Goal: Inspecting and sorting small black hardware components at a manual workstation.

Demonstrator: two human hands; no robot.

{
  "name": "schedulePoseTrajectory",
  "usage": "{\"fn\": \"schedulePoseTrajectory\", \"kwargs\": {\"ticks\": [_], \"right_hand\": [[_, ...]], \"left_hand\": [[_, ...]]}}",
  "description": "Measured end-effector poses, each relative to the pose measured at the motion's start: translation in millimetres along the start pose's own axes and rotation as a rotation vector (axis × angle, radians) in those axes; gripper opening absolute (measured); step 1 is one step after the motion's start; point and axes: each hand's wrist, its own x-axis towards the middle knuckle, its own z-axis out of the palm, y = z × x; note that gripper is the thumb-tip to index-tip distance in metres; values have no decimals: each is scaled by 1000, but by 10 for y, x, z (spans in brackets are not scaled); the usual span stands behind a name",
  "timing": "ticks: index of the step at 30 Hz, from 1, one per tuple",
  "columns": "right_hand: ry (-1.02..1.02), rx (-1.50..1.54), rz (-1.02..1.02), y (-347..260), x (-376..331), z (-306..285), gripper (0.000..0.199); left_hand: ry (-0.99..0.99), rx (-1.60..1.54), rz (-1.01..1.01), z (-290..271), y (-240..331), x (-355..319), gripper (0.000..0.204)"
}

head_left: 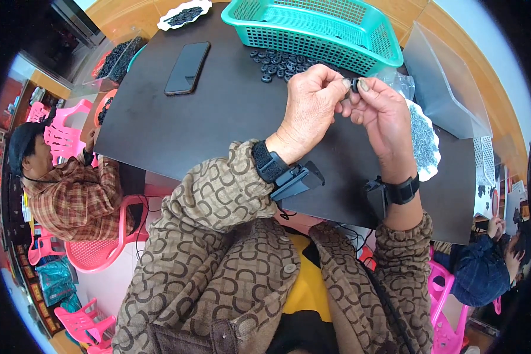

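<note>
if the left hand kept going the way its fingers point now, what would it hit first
Almost at once, the right hand: the left hand points toward it, and both pinch the same small black part. Depth is hard to judge in this view.

You hold one small black plastic part [354, 84], rounded and mostly hidden, pinched between the fingertips of your left hand [310, 106] and right hand [383, 115]. It sits raised above the dark table, just past your thumbs; its exact shape cannot be made out.
</note>
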Motion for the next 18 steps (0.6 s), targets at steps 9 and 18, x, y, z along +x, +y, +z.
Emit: {"fn": "schedulePoseTrajectory", "kwargs": {"ticks": [9,18], "right_hand": [[8,-114,-41,-104,-16,45,21],[-24,-22,-73,-123,-71,12,37]], "left_hand": [[-22,-213,-119,-3,15,54,15],[-90,-410,-265,-106,-79,65,19]]}}
